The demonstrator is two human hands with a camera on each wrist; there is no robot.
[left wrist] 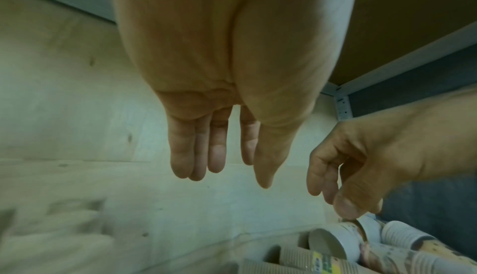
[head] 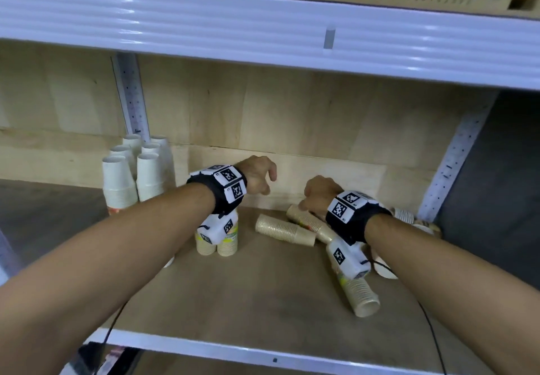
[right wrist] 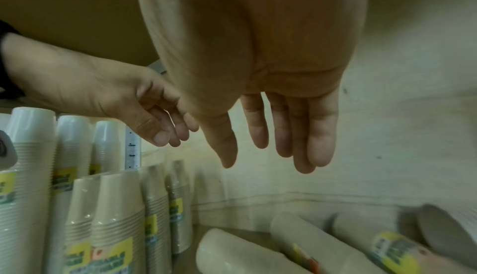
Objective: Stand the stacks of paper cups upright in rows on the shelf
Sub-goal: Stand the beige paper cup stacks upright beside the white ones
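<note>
Both hands, left (head: 257, 176) and right (head: 318, 193), are held empty with loose fingers above fallen cup stacks (head: 285, 229) on the shelf (head: 263, 295).

White cup stacks (head: 133, 174) upright at left; tan stacks (head: 285, 230) toppled right

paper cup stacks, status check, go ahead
Left hand and right hand open, empty. White cup stacks upright; brown stacks lying flat. Nothing blocking.

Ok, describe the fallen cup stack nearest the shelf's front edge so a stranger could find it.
Look at the wooden shelf, right side, among the toppled stacks. The one nearest the front edge lies below the right wrist, alone, its end pointing outward at you.
</note>
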